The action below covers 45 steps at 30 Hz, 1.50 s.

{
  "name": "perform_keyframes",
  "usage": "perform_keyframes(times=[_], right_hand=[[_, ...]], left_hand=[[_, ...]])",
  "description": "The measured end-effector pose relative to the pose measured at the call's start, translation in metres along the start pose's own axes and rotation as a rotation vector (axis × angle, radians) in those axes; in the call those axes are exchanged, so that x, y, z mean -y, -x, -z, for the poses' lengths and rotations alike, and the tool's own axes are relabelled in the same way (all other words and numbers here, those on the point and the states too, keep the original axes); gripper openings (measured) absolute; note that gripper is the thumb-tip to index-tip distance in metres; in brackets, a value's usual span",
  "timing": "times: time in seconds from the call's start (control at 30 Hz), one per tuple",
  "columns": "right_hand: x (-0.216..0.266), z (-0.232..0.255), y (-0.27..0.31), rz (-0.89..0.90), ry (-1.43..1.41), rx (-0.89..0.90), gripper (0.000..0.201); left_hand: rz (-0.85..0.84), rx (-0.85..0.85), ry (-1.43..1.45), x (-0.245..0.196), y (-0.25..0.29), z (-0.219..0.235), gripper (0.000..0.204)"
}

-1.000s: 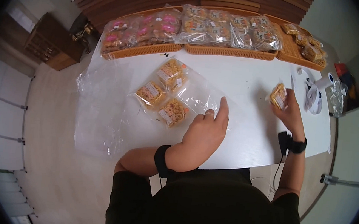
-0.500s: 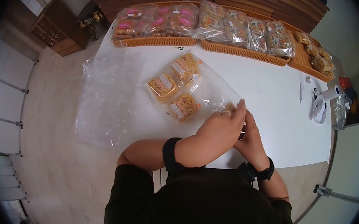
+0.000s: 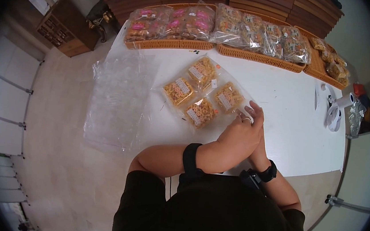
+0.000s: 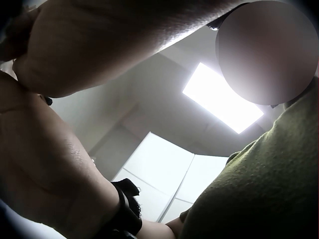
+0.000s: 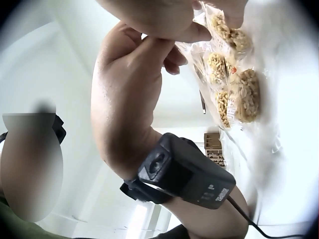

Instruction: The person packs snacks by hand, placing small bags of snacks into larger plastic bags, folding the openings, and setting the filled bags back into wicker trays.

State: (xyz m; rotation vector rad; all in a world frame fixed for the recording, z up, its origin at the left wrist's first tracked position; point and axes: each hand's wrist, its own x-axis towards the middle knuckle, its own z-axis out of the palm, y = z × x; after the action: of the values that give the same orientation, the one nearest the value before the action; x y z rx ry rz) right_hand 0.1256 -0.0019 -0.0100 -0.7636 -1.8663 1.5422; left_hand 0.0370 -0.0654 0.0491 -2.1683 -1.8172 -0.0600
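White tabletop [image 3: 299,126] supports a clear bag [image 3: 202,93] slanting lengthwise toward left hand [image 3: 240,136] and right hand [image 3: 260,149], grip unclear.

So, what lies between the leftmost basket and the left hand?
In the head view, a strip of white table, then four snack packs in a clear bag.

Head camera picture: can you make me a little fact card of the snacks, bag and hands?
Snack packets: four, inside the clear bag
Clear bag: flat on the white table
Left hand: at the bag's end, ring on; grip unclear
Right hand: mostly hidden by the left
Baskets: three, at the back, holding more packets
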Motion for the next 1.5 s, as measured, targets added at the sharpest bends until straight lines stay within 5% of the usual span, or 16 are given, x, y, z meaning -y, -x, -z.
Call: perform_keyframes(times=[0.1, 0.4, 0.53, 0.6, 0.63, 0.7, 0.8, 0.87, 0.93, 1.03, 1.07, 1.13, 1.2, 1.37, 1.5], right_hand=[[-0.028, -0.001, -0.001, 0.185, 0.197, 0.070, 0.064], [-0.044, 0.005, -0.022, 0.006, 0.009, 0.432, 0.064], [-0.057, 0.010, -0.021, -0.015, -0.159, 0.311, 0.063], [-0.031, 0.030, -0.019, 0.417, 0.405, 0.434, 0.059], [-0.006, 0.047, -0.019, 0.405, 0.443, 0.380, 0.059], [0.056, 0.080, -0.025, -0.083, 0.340, 0.967, 0.050], [0.084, 0.146, -0.041, 0.000, 0.386, 0.873, 0.042], [0.080, 0.189, -0.076, 0.126, 0.529, 0.564, 0.038], [0.064, 0.232, -0.120, -0.020, 0.708, 0.105, 0.039], [-0.008, 0.321, -0.200, 0.115, 1.104, -0.415, 0.048], [-0.012, 0.342, -0.220, -0.083, 1.155, -0.528, 0.051], [-0.021, 0.368, -0.239, -0.157, 1.191, -0.807, 0.060], [-0.023, 0.391, -0.252, -0.343, 1.163, -0.893, 0.070], [-0.039, 0.422, -0.265, -0.614, 1.260, -0.728, 0.080], [-0.041, 0.400, -0.251, -0.443, 1.330, -0.752, 0.077]], left_hand=[[-0.007, -0.048, -0.010, 0.000, 0.002, 0.001, 0.041], [-0.026, 0.051, 0.006, 0.001, 0.001, 0.002, 0.038], [0.019, -0.011, 0.196, 0.000, 0.003, -0.010, 0.045], [0.036, 0.040, 0.182, 0.002, 0.001, -0.001, 0.050], [0.027, 0.026, 0.159, 0.003, 0.000, 0.005, 0.050], [-0.016, 0.007, 0.145, 0.007, -0.003, 0.012, 0.048], [-0.028, 0.070, 0.130, 0.008, -0.006, 0.022, 0.049], [-0.028, 0.119, 0.118, 0.007, -0.006, 0.022, 0.050], [-0.006, 0.137, 0.135, 0.006, -0.007, 0.022, 0.050], [-0.021, 0.149, 0.128, 0.006, -0.009, 0.027, 0.050], [-0.025, 0.165, 0.144, 0.007, -0.008, 0.027, 0.051], [-0.025, 0.152, 0.148, 0.009, -0.009, 0.026, 0.051], [-0.035, 0.190, 0.197, 0.011, -0.009, 0.027, 0.052], [-0.027, 0.234, 0.212, 0.016, -0.012, 0.028, 0.051], [-0.023, 0.197, 0.206, 0.015, -0.011, 0.022, 0.050]])
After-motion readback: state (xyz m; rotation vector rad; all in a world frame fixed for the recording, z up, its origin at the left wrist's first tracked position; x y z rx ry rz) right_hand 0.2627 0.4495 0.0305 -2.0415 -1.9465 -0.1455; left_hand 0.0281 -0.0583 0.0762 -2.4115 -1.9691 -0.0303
